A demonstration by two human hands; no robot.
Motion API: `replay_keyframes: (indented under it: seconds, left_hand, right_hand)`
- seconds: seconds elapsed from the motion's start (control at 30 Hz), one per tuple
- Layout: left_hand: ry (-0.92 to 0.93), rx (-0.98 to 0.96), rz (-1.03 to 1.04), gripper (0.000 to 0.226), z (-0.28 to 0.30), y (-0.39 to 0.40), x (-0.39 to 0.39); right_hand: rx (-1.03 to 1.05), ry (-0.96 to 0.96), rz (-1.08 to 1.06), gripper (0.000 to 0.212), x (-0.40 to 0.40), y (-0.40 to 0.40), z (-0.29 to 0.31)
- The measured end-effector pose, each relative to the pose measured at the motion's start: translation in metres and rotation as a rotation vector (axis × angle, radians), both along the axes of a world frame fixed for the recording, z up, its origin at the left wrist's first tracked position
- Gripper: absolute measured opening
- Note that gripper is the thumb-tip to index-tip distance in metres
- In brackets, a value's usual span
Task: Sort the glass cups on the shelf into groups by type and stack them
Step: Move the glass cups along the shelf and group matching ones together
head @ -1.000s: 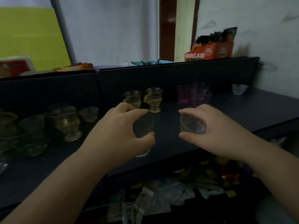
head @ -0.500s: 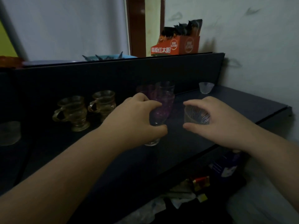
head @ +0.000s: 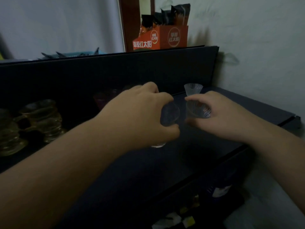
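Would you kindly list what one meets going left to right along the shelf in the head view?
Amber handled cups → purple cups → left hand with its smooth glass → right hand with its ribbed cup.

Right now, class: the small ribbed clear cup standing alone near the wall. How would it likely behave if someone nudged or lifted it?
The ribbed cup narrows toward its base, so a sideways nudge could tip it rather than slide it. It looks thin and small, so probably light, and likely fragile if it is glass. The ribs may give fingers some grip, as on the matching cup in the right hand.

Both forearms reach forward, left hand and right hand curled, thumbs nearly meeting.
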State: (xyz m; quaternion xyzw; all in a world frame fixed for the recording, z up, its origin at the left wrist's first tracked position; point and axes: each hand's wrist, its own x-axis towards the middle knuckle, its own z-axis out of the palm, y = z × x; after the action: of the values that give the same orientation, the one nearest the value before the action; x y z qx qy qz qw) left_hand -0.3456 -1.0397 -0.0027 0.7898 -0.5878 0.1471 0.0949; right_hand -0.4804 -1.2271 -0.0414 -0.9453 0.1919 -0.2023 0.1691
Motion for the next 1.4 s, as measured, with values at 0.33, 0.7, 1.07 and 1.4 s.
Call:
replay_keyframes:
  seconds: [0.33, 0.7, 1.07, 1.4]
  left_hand:
    - [-0.06, 0.132, 0.458, 0.067, -0.011, -0.09, 0.008]
    - [-0.202, 0.177, 0.633, 0.073, -0.02, -0.121, 0.001]
    - [-0.172, 0.064, 0.488, 0.064, -0.043, -0.168, -0.051]
    - [-0.063, 0.024, 0.498, 0.065, -0.05, -0.175, -0.06]
  right_hand:
    - [0.031, 0.014, 0.249, 0.076, -0.004, -0.105, -0.006]
    - [0.073, -0.004, 0.34, 0.068, -0.006, -0.175, -0.016]
    - [-0.066, 0.14, 0.08, 0.073, 0.059, -0.268, -0.017]
    - [-0.135, 0.205, 0.029, 0.079, 0.066, -0.271, -0.01]
